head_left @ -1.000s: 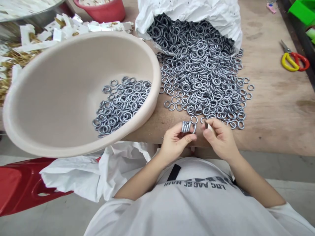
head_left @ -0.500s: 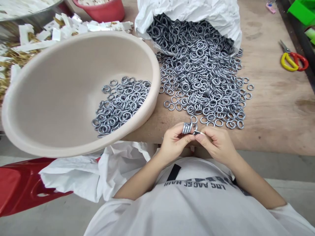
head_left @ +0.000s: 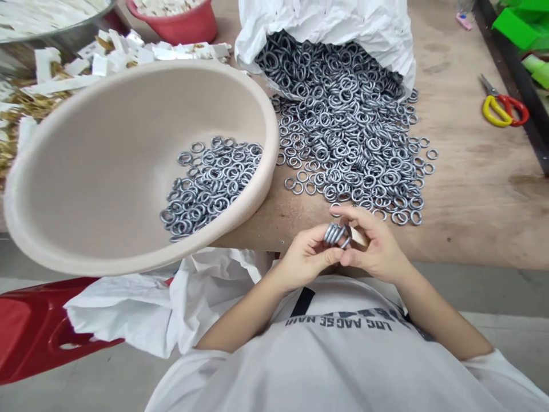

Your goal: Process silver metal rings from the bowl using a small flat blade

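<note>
The view falls on a plywood worktop [head_left: 480,229], its pale surface stained and scuffed, with a dark metal edging [head_left: 518,86] along the far right side. Bright green plastic pieces [head_left: 514,20] lie beyond that edging. Below the worktop's near edge is a smooth grey concrete floor [head_left: 506,292]. A red plastic stool [head_left: 34,337] stands on it at lower left, partly covered by a crumpled white plastic sheet [head_left: 128,312]. The light is soft and even.

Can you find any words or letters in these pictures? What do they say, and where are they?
"LDG AAG SE NAHI": small print on the white T-shirt, a few letters unsure.
A bigger line just above it: too blurred to read.
Nothing else can be read.
</note>
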Motion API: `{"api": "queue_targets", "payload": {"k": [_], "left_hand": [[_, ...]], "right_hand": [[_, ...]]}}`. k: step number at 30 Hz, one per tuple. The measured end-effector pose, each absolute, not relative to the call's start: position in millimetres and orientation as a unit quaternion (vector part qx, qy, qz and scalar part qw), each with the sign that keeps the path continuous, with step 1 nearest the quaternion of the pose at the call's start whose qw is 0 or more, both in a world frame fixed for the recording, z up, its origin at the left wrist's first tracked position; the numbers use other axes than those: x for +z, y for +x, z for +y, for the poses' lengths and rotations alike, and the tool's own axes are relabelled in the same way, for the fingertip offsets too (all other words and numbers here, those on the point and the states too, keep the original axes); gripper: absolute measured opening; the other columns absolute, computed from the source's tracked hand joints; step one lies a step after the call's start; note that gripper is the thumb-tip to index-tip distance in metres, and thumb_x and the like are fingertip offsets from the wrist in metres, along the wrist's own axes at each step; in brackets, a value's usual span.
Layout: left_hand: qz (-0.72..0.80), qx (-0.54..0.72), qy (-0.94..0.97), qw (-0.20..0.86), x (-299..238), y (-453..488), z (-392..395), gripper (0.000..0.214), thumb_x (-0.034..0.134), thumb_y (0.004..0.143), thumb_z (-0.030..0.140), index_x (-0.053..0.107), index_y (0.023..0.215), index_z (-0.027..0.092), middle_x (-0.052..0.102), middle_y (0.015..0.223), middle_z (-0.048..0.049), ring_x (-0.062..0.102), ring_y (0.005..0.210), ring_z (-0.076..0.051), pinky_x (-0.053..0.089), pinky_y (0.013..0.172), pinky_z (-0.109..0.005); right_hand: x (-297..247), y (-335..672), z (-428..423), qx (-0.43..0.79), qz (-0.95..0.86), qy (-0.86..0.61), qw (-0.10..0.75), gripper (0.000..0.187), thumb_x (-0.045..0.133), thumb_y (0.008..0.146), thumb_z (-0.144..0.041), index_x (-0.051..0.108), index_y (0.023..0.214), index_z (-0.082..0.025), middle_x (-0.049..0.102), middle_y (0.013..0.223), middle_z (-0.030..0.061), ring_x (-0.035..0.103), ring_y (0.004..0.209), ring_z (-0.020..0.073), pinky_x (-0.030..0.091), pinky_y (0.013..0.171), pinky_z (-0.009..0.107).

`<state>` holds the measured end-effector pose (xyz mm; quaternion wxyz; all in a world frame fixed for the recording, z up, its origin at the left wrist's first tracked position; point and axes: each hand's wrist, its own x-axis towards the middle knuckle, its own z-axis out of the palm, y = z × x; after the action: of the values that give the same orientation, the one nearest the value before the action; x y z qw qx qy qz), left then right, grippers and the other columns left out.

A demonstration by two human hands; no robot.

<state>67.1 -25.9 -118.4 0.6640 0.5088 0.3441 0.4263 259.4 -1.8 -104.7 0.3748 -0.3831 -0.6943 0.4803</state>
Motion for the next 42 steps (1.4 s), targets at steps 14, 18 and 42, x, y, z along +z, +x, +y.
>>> {"api": "queue_targets", "payload": {"k": [14,18,42], "left_hand": [[0.364,0.377,0.311,0.793,-115.1,82.4,-13.6,0.037,0.080,0.080,0.049,0.075,0.080,0.013,0.069,0.073,-0.0036,0.066,0.065,-0.012,0.057,0.065,-0.024],[0.389,0.404,0.313,0.767,-119.8,86.5,-14.0,0.035,0.085,0.073,0.046,0.073,0.075,0.014,0.065,0.066,-0.0004,0.059,0.057,-0.010,0.048,0.054,-0.022],[0.411,0.528,0.438,0.601,-77.0,57.7,-39.2,0.027,0.066,0.094,0.043,0.053,0.097,0.020,0.069,0.078,0.0013,0.071,0.066,-0.012,0.058,0.064,-0.022]], "right_hand": [[-116.3,257.1,-5.2,0.420,-0.690,-0.429,0.404,0.032,0.074,0.086,-0.044,0.067,0.112,-0.026,0.067,0.099,0.0033,0.062,0.090,0.0209,0.048,0.082,0.036],[-114.9,258.2,-4.1,0.359,-0.725,-0.435,0.395,0.032,0.077,0.082,-0.042,0.066,0.108,-0.027,0.064,0.093,0.0019,0.059,0.085,0.0201,0.046,0.078,0.035],[-97.5,207.7,-5.1,0.337,-0.687,-0.331,0.552,0.016,0.065,0.092,-0.028,0.067,0.107,-0.025,0.068,0.091,0.0019,0.063,0.081,0.0173,0.052,0.072,0.032]]}}
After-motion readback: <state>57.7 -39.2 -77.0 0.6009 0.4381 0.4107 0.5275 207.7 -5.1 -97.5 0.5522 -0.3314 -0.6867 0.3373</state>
